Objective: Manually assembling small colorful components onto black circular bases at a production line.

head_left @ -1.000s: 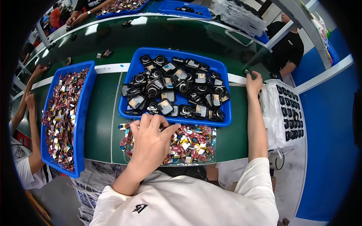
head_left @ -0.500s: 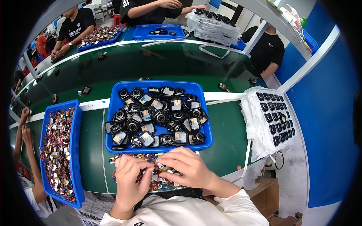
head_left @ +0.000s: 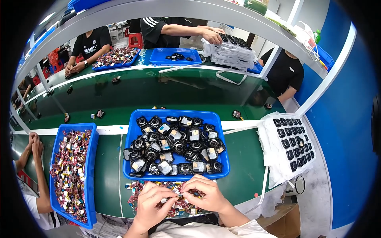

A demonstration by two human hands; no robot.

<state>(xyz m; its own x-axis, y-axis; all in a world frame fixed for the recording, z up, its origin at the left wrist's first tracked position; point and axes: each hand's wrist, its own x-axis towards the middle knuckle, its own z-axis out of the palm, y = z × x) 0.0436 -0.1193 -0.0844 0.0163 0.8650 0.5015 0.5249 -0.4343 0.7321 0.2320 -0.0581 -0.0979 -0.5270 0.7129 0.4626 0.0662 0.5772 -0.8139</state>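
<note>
1. Fingers (head_left: 164, 194) of both hands bent inward and pinched narrow, tips meeting over a small piece (head_left: 179, 193); kind too small to tell.
2. Piece right at the tips, between left hand (head_left: 152, 204) and right hand (head_left: 206, 195), neither clearly nearer. Long axis seemingly left to right, from one pinch toward the other; partly hidden, so hard to be sure.
3. Directly beneath and around the hands, a loose pile (head_left: 180, 208) of red, yellow and white bits along the near edge of the green worktop (head_left: 246, 166).
4. Just beyond the fingers, straight ahead, a blue tray (head_left: 218, 176), long side running left to right, heaped with black watch cases (head_left: 178, 147). Right hand overlapping the front rim in view; touching or apart, cannot tell.
5. Off to the left, nearer the left hand, a narrow tray (head_left: 90, 186) full of similar small bits, long axis running away from the body.
6. Off to the right, nearer the right hand but well apart from it, a white-wrapped stack (head_left: 268, 150) with black cases in rows on top.
7. Farther off, past a white rail, a dark green belt (head_left: 190, 93) with scattered parts (head_left: 237, 114); across it, a co-worker's hand (head_left: 214, 37) at another stack (head_left: 234, 55).
</note>
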